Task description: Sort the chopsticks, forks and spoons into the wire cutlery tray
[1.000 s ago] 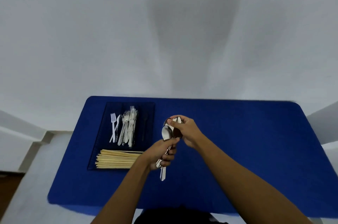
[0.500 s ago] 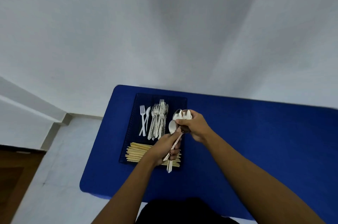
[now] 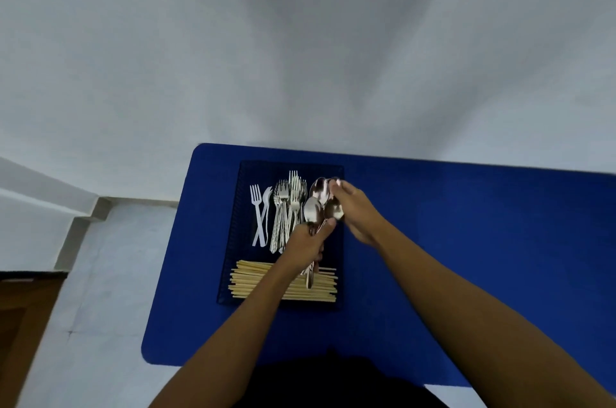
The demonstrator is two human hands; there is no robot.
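A dark wire cutlery tray (image 3: 238,234) lies on the left part of the blue table (image 3: 466,241). Pale chopsticks (image 3: 253,284) fill its near compartment. Metal forks (image 3: 289,204) and white plastic cutlery (image 3: 259,214) lie in the far left compartments. My left hand (image 3: 308,242) is shut on the handles of a bunch of metal spoons (image 3: 316,207), held over the tray's right compartment. My right hand (image 3: 358,211) grips the spoon bowls from the right. The spoon handles point toward me over the chopsticks.
A pale wall rises behind the table. A light floor and a step lie to the left, with a brown wooden surface (image 3: 20,324) at the far left. The table's near edge runs close to my dark clothing (image 3: 333,381).
Both hands carried the bunch of spoons to the left, from the bare tabletop to over the tray's right compartment. The camera view swung left as well.
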